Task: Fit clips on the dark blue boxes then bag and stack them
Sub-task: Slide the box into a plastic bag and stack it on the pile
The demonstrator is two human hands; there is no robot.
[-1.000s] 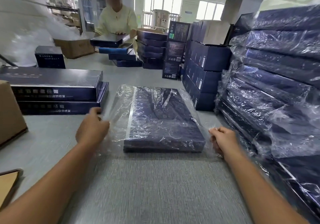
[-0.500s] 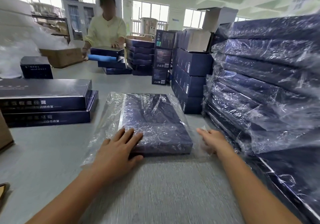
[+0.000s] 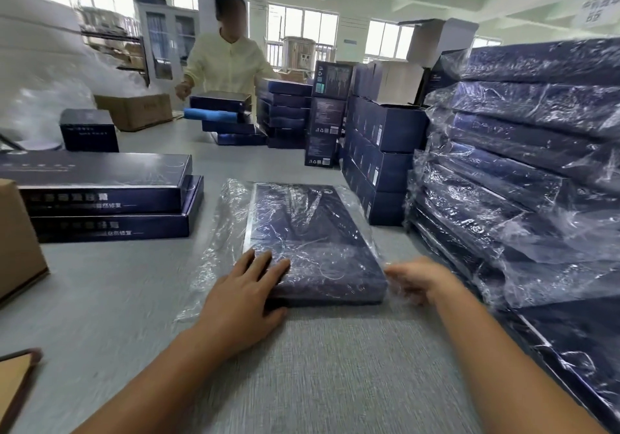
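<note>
A dark blue box (image 3: pixel 312 239) lies flat on the grey table (image 3: pixel 318 373) in front of me, inside a clear plastic bag (image 3: pixel 218 232) whose loose edge spreads out to its left. My left hand (image 3: pixel 245 296) rests flat, fingers straight, on the box's near left corner. My right hand (image 3: pixel 416 277), blurred, touches the bag at the near right corner with its fingers pointing at the box. A tall stack of bagged blue boxes (image 3: pixel 520 182) stands just to the right. Two unbagged blue boxes (image 3: pixel 107 195) are stacked at the left. No clips are visible.
A brown carton (image 3: pixel 16 242) sits at the left edge. Behind the bagged box stand piles of smaller blue boxes (image 3: pixel 379 158). Another person (image 3: pixel 228 61) works at the far end over more blue boxes (image 3: pixel 228 121). Bare table lies between my forearms.
My left hand left the bag's loose left edge and came down flat on the box's near left corner. My right hand let go of the bag's edge and its fingers stretched toward the box.
</note>
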